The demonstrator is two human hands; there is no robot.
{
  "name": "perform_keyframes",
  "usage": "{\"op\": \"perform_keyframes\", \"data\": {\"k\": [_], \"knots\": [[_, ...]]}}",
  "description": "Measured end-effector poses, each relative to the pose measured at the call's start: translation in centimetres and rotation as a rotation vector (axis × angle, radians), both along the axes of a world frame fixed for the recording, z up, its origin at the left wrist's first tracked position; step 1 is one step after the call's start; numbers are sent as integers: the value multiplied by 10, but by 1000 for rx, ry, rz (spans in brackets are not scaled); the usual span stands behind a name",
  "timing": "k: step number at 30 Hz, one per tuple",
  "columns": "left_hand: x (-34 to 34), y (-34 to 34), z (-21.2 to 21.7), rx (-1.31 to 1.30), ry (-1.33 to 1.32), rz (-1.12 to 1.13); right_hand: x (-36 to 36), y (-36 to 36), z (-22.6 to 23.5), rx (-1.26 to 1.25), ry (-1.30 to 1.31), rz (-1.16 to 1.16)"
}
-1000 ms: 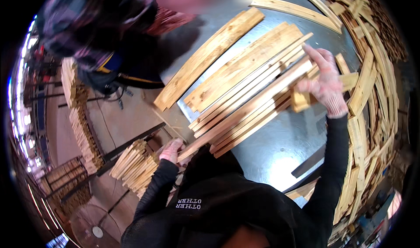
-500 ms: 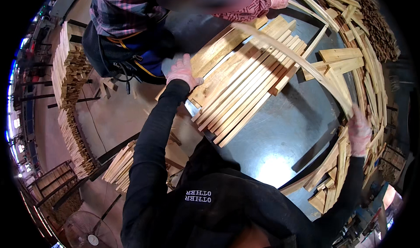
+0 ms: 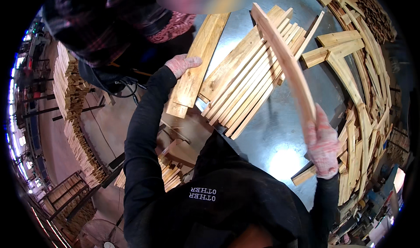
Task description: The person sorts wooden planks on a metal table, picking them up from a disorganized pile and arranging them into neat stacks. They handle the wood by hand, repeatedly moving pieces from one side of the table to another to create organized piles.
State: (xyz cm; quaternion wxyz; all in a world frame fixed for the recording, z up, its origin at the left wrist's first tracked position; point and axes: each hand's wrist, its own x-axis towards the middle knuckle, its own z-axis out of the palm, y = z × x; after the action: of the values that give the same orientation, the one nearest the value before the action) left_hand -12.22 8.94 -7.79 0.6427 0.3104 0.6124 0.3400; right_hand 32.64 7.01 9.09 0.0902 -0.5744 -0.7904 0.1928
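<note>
My right hand [image 3: 323, 145], in a pale glove with red marks, is closed around the near end of a long wooden plank [image 3: 286, 59]. The plank slants away to the far left, above a row of narrow wooden strips [image 3: 258, 81]. My left hand [image 3: 183, 65], gloved alike, grips the left edge of a wide wooden board [image 3: 199, 57], its thumb on top and the other fingers partly hidden. The board's near end juts past the table's edge. A gap parts it from another wide board [image 3: 236, 59] lying beside the strips.
A metal-topped table [image 3: 267, 147] bears the wood. Loose planks [image 3: 334, 49] lie on its right, beside a heaped pile of boards [image 3: 367, 130]. A co-worker in a plaid sleeve [image 3: 113, 20] stands at the far left. Stacked lumber [image 3: 70, 94] stands beyond, with a fan [image 3: 103, 235] at lower left.
My right hand has brought the plank inward and to the left. The wide board under my left hand has swung away from the row, toward me. The co-worker has shifted left.
</note>
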Motion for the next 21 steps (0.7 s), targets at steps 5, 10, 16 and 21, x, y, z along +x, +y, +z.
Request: {"op": "perform_keyframes", "data": {"k": [5, 10, 16, 21], "knots": [[13, 0, -40, -20, 355, -64, -111, -21, -20, 286, -16, 104], [46, 2, -35, 224, 131, 244, -223, -41, -80, 452, -315, 209], [56, 4, -37, 16, 315, -23, -224, -33, -88, 150, 166, 742], [17, 7, -15, 170, 510, -9, -135, 72, -109, 480, 312, -275]]}}
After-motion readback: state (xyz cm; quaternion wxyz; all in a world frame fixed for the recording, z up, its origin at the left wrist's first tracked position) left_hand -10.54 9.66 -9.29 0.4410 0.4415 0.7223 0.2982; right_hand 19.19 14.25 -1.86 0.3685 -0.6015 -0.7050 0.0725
